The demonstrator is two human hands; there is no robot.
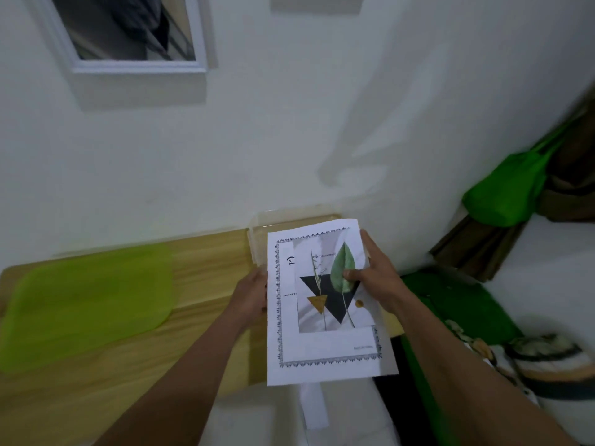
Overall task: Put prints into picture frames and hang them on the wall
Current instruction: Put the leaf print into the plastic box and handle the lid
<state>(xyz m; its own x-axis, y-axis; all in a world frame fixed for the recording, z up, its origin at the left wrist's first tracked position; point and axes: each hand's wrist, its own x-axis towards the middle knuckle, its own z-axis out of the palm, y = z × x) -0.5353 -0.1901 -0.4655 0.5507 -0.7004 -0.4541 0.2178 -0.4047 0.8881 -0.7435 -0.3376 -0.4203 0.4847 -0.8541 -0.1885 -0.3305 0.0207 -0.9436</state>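
A white paper print (pixel 325 346) with a green leaf, a black triangle and a patterned border is held above the right end of the wooden table (pixel 206 268). My left hand (pixel 252 296) grips its left edge. My right hand (pixel 376 275) pinches the right side, thumb pressed on the leaf. Beneath the print lies a clear sheet with a wooden backing (pixel 289 222), partly hidden. A white picture frame (pixel 128 64) hangs on the wall at upper left.
A lime green mat (pixel 87 304) lies on the table's left part. A green bag (pixel 505 194) hangs at the right by dark wooden trim. Green cloth (pixel 450 297) and patterned fabric (pixel 544 358) sit lower right. A white surface (pixel 257 416) lies below the table's edge.
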